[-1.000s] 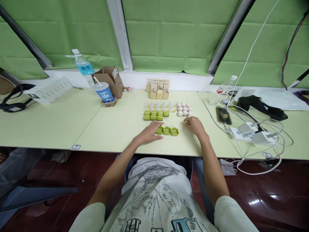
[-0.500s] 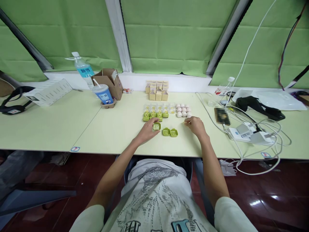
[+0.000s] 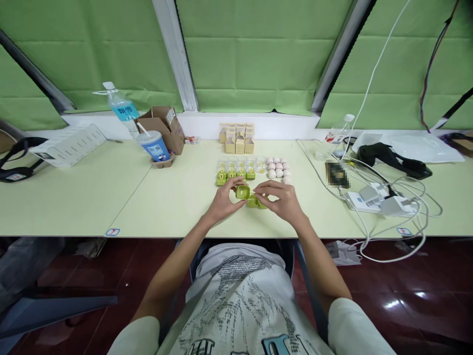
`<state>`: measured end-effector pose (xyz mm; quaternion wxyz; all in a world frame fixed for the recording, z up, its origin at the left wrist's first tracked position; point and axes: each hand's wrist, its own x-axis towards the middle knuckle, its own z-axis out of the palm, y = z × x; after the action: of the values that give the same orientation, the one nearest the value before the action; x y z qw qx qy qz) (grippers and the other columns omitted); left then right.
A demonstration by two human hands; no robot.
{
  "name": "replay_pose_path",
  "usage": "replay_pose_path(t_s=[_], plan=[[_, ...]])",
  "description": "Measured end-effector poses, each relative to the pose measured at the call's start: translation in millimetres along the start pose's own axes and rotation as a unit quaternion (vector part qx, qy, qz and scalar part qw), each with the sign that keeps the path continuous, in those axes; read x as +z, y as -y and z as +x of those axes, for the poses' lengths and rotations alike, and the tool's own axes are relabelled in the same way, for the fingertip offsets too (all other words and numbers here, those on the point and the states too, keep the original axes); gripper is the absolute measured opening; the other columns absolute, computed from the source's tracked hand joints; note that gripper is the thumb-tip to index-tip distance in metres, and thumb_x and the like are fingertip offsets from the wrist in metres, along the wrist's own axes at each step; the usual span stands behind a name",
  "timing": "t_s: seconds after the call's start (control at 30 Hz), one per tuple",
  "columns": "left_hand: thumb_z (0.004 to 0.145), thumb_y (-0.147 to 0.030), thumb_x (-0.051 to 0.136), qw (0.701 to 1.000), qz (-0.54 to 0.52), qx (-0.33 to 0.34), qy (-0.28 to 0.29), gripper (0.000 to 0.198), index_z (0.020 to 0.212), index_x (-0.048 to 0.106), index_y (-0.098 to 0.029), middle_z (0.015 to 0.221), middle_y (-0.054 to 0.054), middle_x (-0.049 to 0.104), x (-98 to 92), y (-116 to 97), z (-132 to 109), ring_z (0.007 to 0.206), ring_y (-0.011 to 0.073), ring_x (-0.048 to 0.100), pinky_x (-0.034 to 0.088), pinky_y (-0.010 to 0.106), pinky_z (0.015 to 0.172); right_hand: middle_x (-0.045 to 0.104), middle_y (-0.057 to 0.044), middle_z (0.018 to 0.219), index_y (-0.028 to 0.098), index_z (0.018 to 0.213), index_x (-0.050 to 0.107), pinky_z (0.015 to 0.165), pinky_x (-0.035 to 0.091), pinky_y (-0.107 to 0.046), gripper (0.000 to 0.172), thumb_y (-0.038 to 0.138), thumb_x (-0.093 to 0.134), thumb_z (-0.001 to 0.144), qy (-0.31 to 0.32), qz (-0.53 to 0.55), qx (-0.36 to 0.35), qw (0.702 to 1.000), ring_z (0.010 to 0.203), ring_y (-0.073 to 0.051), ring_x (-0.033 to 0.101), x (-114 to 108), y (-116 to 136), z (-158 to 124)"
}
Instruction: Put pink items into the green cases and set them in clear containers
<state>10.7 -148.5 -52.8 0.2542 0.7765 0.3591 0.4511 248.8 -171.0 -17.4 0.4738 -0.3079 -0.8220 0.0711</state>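
One green cup [image 3: 243,192] in curled left hand [image 3: 224,199]

Bright tabletop [image 3: 177,197], dim floor [image 3: 436,281] — glare spots

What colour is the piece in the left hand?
The piece is olive green, best seen in the head view.

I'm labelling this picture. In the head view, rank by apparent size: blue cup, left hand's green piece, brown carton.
1. Brown carton
2. Blue cup
3. Green piece in the left hand
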Motion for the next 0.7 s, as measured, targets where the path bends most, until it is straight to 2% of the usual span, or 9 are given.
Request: replay_pose_path(t_s=[0.2, 0.37, 0.5, 0.6, 0.7], plan=[[0.087, -0.021, 0.082, 0.999, 0.008, 0.032, 0.009, 0.065, 0.145, 0.054, -0.025, 0.135, 0.01, 0.076, -5.7, -15.8, -2.8, 0.128, 0.0258, 0.072, 0.057, 0.039, 0.104, 0.085, -0.007, 0.105, 0.024, 0.098, 0.08, 0.068, 0.06, -0.028, 0.017, 0.019, 0.066, 0.106, 0.024, -0.145, -0.119, 0.982, 0.088, -0.018, 0.08, 21.7, -5.9, -4.5], [0.087, -0.019, 0.083, 0.999, 0.021, 0.036, 0.017, 0.068, 0.147, 0.052, -0.025, 0.136, 0.009, 0.077, -8.8, -18.3, -4.0, 0.13, 0.0259, 0.073, 0.053, 0.043, 0.117, 0.084, -0.006, 0.108, 0.024, 0.103, 0.078, 0.064, 0.054, -0.027, 0.02, 0.016, 0.06, 0.109, 0.062, -0.203, -0.133, 0.968, 0.09, -0.017, 0.077, 25.7, -5.1, -7.5], [0.085, -0.021, 0.084, 0.999, 0.041, 0.007, 0.033, 0.07, 0.148, 0.052, -0.026, 0.138, 0.01, 0.077, -10.2, -18.8, -4.1, 0.13, 0.0281, 0.074, 0.054, 0.046, 0.117, 0.083, -0.006, 0.108, 0.023, 0.103, 0.076, 0.062, 0.052, -0.027, 0.019, 0.013, 0.06, 0.108, 0.067, -0.208, -0.153, 0.964, 0.089, -0.017, 0.075, 25.8, -4.0, -8.0], [0.085, -0.024, 0.086, 0.998, 0.051, 0.003, 0.045, 0.071, 0.149, 0.054, -0.027, 0.135, 0.009, 0.078, -11.9, -20.3, -4.2, 0.126, 0.0284, 0.075, 0.057, 0.045, 0.112, 0.082, -0.006, 0.108, 0.021, 0.104, 0.075, 0.06, 0.05, -0.028, 0.019, 0.01, 0.059, 0.107, 0.068, -0.207, -0.17, 0.961, 0.088, -0.017, 0.074, 24.8, -3.6, -8.1], [0.085, -0.023, 0.088, 0.996, 0.065, 0.016, 0.052, 0.072, 0.149, 0.055, -0.027, 0.131, 0.009, 0.08, -14.0, -21.2, -4.1, 0.117, 0.0269, 0.077, 0.06, 0.039, 0.098, 0.081, -0.005, 0.11, 0.021, 0.106, 0.075, 0.059, 0.048, -0.027, 0.022, 0.009, 0.057, 0.108, 0.08, -0.201, -0.176, 0.96, 0.088, -0.017, 0.073, 25.4, -3.6, -8.5]])
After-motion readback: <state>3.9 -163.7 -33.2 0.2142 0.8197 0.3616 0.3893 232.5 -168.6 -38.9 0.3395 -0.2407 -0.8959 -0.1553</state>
